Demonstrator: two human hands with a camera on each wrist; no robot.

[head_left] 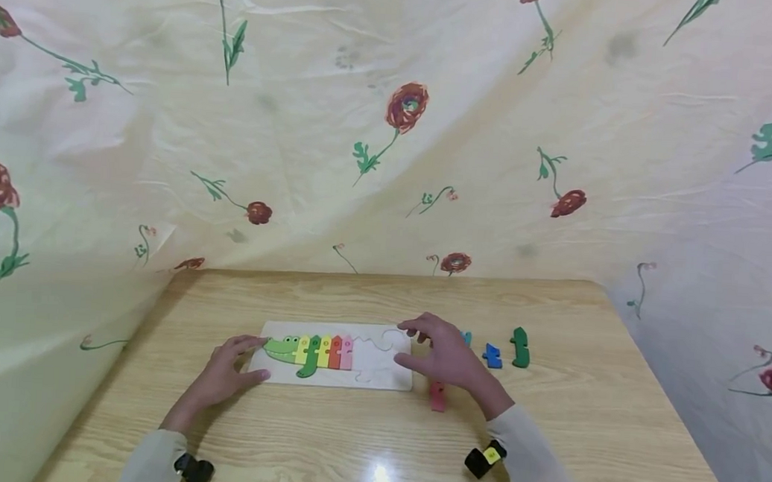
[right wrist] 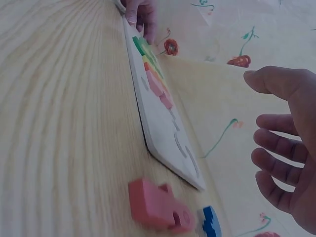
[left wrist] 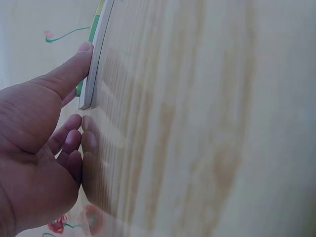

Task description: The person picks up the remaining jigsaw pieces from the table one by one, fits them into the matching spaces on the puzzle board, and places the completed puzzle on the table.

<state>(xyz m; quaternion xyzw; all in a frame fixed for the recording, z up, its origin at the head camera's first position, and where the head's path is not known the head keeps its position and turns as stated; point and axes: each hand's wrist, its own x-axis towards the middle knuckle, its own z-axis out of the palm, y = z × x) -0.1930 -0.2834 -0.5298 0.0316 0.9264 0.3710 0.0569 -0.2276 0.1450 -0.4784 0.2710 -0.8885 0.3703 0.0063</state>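
Observation:
A white puzzle board [head_left: 376, 375] lies on the table, its left part filled with a crocodile head piece [head_left: 280, 349] and several coloured body pieces [head_left: 324, 352]. My left hand [head_left: 225, 372] touches the board's left end, thumb near the lower corner and fingers higher up. In the left wrist view the thumb [left wrist: 74, 74] lies along the board's edge, the other fingers by the tabletop. Over the board's right end hovers my right hand [head_left: 441, 353], fingers spread and loosely bent around nothing. Outlined recesses show in the board's bare right part.
Right of the board lie loose pieces: a pinkish-red one [head_left: 438, 398], a blue one [head_left: 493, 356], a green one [head_left: 520, 347] and a light blue one partly hidden behind the right hand. Flowered cloth [head_left: 311, 154] hangs behind and beside the wooden table [head_left: 318, 445].

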